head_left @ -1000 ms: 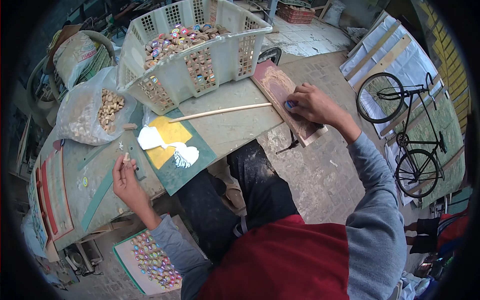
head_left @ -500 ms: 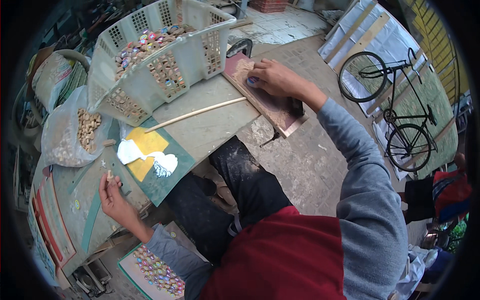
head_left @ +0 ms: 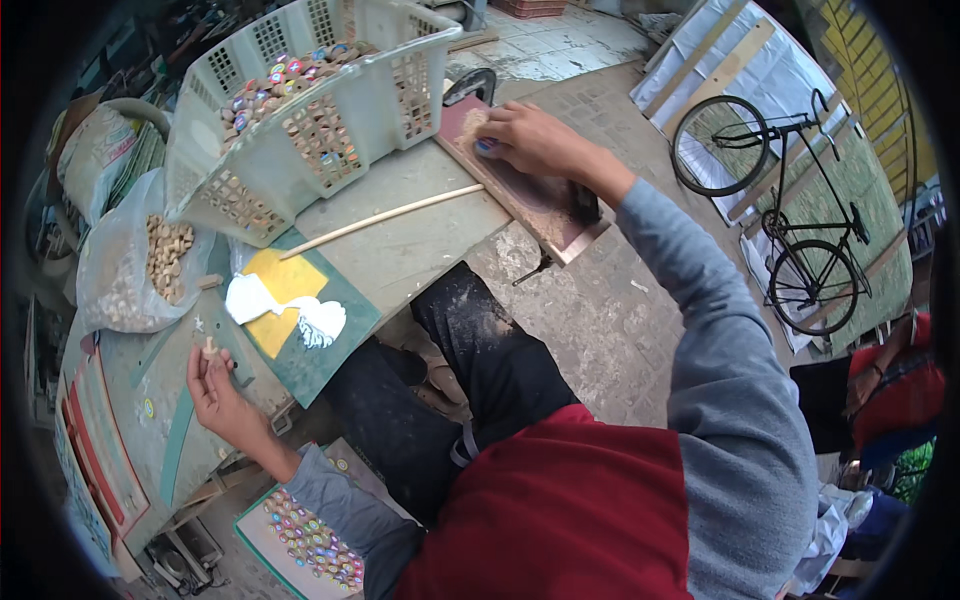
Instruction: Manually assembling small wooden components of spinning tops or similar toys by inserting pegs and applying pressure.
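Observation:
At the far right of the table, my right hand (head_left: 538, 140) is closed on a small round wooden disc (head_left: 487, 146) with a blue-patterned face. It presses the disc against a reddish-brown sanding board (head_left: 575, 238) strewn with sawdust (head_left: 475, 124). Over the table's left side, my left hand (head_left: 225, 402) pinches a small pale wooden peg (head_left: 210, 348) between thumb and fingertips. Next to that hand lies a green mat (head_left: 352, 300) with a yellow sheet (head_left: 277, 338) and white glue-like paste (head_left: 256, 300) on it.
A white plastic crate (head_left: 375, 130) full of patterned wooden discs stands at the back. A plastic bag (head_left: 110, 285) of small wooden pieces sits left of it. A thin wooden stick (head_left: 385, 215) reaches the board. Below lies a panel of discs (head_left: 300, 535); a bicycle (head_left: 785, 225) stands right.
My right hand has slid slightly toward the board's far end with the disc. My left hand still holds the peg. The whole view has shifted a little.

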Motion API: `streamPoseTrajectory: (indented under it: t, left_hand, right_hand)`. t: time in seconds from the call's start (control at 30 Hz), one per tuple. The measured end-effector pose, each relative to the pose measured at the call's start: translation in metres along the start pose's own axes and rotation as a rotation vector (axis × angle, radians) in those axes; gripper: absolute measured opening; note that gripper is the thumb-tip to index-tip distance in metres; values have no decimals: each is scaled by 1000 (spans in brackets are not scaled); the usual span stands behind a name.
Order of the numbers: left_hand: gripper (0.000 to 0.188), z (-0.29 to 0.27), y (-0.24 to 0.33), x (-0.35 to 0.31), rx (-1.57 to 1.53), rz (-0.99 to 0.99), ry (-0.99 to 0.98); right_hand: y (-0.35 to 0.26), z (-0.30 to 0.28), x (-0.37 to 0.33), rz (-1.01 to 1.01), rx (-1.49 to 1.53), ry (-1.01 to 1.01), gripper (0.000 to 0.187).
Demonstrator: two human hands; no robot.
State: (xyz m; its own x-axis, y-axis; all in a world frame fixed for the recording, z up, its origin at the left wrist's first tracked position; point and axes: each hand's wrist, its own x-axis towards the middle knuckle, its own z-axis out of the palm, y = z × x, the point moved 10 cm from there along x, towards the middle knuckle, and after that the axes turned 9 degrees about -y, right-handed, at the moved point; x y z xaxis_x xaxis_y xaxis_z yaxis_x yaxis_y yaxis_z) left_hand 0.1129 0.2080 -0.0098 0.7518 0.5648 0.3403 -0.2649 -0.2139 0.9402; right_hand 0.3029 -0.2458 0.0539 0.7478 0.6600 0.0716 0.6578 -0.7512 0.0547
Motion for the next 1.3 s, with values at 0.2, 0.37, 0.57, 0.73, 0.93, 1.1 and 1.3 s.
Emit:
streamPoseTrajectory:
  t: [0.2, 0.37, 0.57, 0.73, 0.93, 1.1, 1.3]
  left_hand:
    - [29, -7, -1, -2, -13, 1, -1]
    - [29, 1, -5, 1, -41, -29, -47]
    - [28, -12, -1, 5, 108, -10, 17]
    - [29, -2, 1, 1, 57, -15, -7]
    - [29, 1, 10, 1, 113, 1, 13]
    - [30, -4, -6, 0, 84, -15, 1]
    - [28, -4, 0, -2, 25, 13, 12]
  right_hand:
    - [-30, -9, -74, 44, 104, -106, 23]
    - [-5, -2, -25, 26, -37, 50, 26]
    - [-7, 2, -26, -18, -7, 28, 25]
    - [-29, -5, -81, 51, 21, -98, 24]
    - [1, -3, -10, 2, -76, 69, 25]
    - [-9, -2, -41, 40, 2, -36, 27]
    - [-25, -4, -77, 50, 112, -105, 22]
